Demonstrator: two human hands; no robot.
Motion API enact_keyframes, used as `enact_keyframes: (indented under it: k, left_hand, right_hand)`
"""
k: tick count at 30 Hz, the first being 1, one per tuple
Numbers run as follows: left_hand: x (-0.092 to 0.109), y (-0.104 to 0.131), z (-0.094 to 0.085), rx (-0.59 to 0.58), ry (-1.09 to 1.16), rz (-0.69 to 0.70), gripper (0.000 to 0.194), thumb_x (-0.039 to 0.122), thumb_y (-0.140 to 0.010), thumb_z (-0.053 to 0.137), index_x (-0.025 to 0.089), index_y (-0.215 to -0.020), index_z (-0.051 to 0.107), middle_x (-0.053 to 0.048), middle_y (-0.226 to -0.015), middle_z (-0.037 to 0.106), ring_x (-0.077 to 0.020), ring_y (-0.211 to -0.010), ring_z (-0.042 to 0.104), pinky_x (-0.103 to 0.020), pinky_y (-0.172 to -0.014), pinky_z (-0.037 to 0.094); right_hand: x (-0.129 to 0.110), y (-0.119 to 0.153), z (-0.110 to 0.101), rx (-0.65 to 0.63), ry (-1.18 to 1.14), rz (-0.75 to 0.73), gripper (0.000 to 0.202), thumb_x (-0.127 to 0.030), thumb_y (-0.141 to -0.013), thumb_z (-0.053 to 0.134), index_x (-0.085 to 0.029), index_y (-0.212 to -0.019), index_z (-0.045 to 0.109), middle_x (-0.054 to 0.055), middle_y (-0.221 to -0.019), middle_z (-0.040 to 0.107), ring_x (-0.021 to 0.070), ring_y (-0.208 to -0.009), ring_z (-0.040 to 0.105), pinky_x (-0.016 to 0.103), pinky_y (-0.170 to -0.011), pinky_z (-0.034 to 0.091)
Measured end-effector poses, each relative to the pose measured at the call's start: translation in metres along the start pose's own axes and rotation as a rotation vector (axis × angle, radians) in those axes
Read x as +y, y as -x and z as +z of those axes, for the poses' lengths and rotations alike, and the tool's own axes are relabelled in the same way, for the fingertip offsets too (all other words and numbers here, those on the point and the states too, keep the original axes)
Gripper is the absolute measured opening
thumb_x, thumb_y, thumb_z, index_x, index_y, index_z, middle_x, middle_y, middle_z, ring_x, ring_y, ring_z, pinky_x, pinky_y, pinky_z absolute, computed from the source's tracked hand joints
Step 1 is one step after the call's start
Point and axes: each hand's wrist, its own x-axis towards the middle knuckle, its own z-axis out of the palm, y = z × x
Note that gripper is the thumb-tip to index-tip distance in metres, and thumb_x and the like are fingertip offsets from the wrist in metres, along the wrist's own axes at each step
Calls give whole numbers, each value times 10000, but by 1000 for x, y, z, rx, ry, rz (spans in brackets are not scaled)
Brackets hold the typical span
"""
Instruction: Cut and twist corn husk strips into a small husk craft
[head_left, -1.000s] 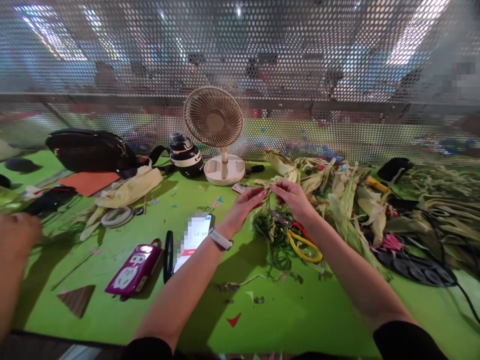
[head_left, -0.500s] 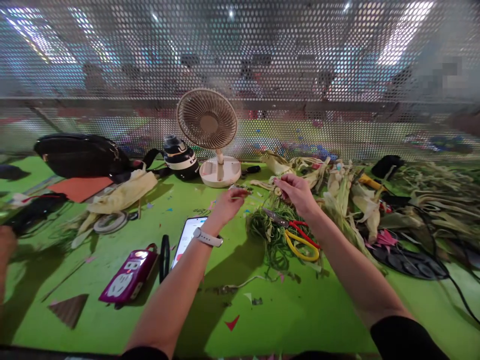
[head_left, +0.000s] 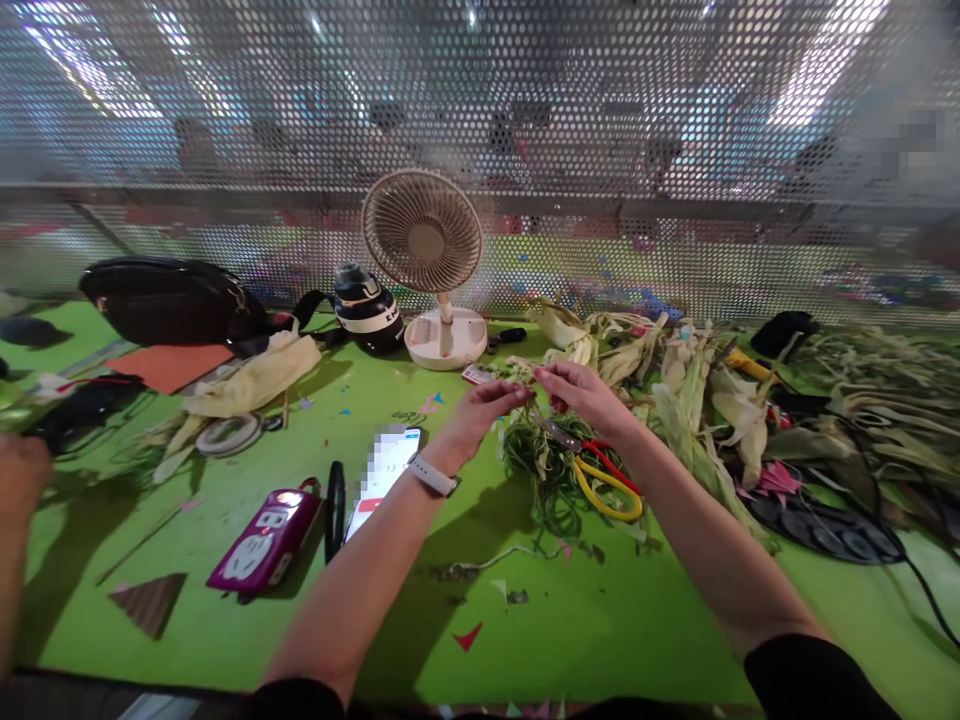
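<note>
Fingertips pinched, my left hand [head_left: 484,415] meets my right hand [head_left: 581,395] above a tangle of thin green strands [head_left: 551,480]. My right hand is also closed in a pinch. Something thin and pale seems to lie between the fingertips, too small to make out. Scissors [head_left: 611,490] with one red and one yellow handle rest on the strands under my right hand. Dry corn husks [head_left: 630,345] lie just behind and right of the hands. A small box [head_left: 476,373] and pale husk scraps [head_left: 517,368] show behind my left fingers.
A fan [head_left: 446,338] and a black bottle [head_left: 369,315] stand by the perforated screen [head_left: 570,180]. A phone [head_left: 386,465], a purple case [head_left: 266,540], a tape roll [head_left: 229,435] and a black bag [head_left: 169,305] lie leftward. Another person's hand [head_left: 22,480] shows at the left edge.
My left hand has moved right, and its fingertips now meet those of my right hand. The right hand has shifted slightly left and down. The view has turned slightly.
</note>
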Motion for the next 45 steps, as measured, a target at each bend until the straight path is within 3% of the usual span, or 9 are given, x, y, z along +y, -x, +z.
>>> enact_keyframes:
  k: [4, 10, 16, 23, 27, 30, 33, 38, 45]
  left_hand:
    - [4, 0, 1, 56, -41, 130, 123, 225, -603, 800, 175, -685, 723, -2, -729, 707, -109, -711, 595, -234, -727, 453]
    - [12, 5, 2, 54, 61, -26, 229, 236, -574, 812, 183, -755, 684, 23, -740, 681, -76, -654, 586, -194, -622, 435]
    - [20, 8, -1, 80, -65, -33, 254, 287, -567, 818, 169, -682, 625, 21, -731, 665, -77, -643, 583, -180, -549, 422]
    - [23, 5, -9, 56, -226, 39, 263, 342, -626, 783, 171, -709, 602, 15, -693, 624, -101, -645, 614, -181, -502, 420]
    - [26, 2, -13, 117, -292, 100, 276, 374, -642, 770, 167, -712, 601, 3, -679, 633, -110, -641, 615, -197, -525, 439]
    - [28, 0, -15, 161, -336, 150, 284, 388, -641, 769, 161, -716, 618, -8, -677, 645, -115, -651, 613, -202, -539, 433]
    - [28, -1, -17, 204, -331, 166, 291, 396, -631, 775, 161, -722, 628, -3, -663, 641, -112, -637, 603, -201, -533, 424]
    - [24, -4, -22, 239, -278, 162, 288, 393, -618, 787, 171, -705, 624, 6, -665, 634, -107, -646, 606, -199, -542, 434]
    - [23, -6, -28, 263, -149, 119, 277, 364, -598, 807, 178, -700, 629, 15, -699, 635, -79, -633, 592, -173, -531, 427]
  right_hand:
    - [1, 1, -3, -112, 94, 18, 288, -445, -742, 666, -164, -696, 629, -31, -602, 554, 97, -566, 483, 225, -525, 359]
    - [4, 2, 2, -165, 51, 109, 184, -308, -686, 702, -144, -673, 617, -40, -588, 576, 83, -565, 491, 228, -563, 368]
    - [1, 5, -4, -331, -6, 204, 227, -363, -707, 708, -146, -724, 645, -25, -627, 623, 96, -592, 570, 249, -616, 447]
    - [12, -5, -21, -182, 1, 169, 391, -519, -668, 712, -156, -806, 664, 13, -719, 662, 128, -673, 618, 309, -727, 505]
    - [8, 8, -40, -107, 328, 157, 361, -520, -775, 575, -162, -784, 620, 41, -737, 659, 153, -686, 608, 315, -690, 482]
    - [-1, 42, -45, -198, 953, 154, 286, -435, -830, 500, -180, -804, 625, 51, -772, 653, 183, -692, 588, 308, -628, 412]
    - [-2, 77, -42, -302, 1311, 235, 265, -391, -787, 511, -155, -875, 593, 106, -874, 636, 238, -734, 597, 309, -599, 362]
    - [15, 94, -34, -317, 1339, 325, 317, -244, -737, 474, -132, -1033, 488, 108, -878, 622, 227, -711, 603, 274, -553, 297]
    - [22, 85, -44, -238, 1143, 461, 257, -267, -687, 537, -168, -911, 459, 46, -734, 596, 179, -623, 562, 247, -517, 291]
